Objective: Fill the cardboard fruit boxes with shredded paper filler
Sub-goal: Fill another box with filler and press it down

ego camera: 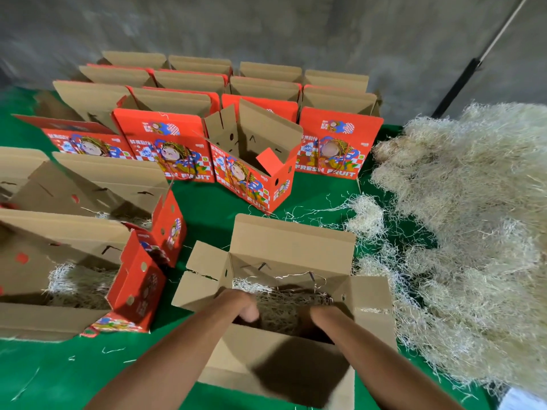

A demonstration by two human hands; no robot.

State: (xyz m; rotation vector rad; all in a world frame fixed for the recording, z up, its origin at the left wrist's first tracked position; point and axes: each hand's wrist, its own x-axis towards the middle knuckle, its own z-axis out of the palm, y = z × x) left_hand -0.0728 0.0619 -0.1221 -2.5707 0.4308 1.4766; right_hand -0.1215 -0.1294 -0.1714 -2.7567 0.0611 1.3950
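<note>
— Filler [284, 306] sits in the near box [293, 247] at the front of the green desk [207, 208]; the big heap [473, 217] lies just right of it.

— How will it handle?

— Light, soft and springy, I judge. It tangles and sheds strands, so take loose clumps from the heap's edge and press them down.

— And the hands?

— One view only, from the head. Both forearms reach down into the box. The left hand [247, 310] looks loosely curled against the filler. The right hand [318, 316] is mostly hidden below the rim in shadow; I cannot tell whether it is spread or pinching anything.

— Other boxes?

— Two boxes [74, 279] on the left already hold filler; the red boxes [165, 143] behind stand open.
</note>
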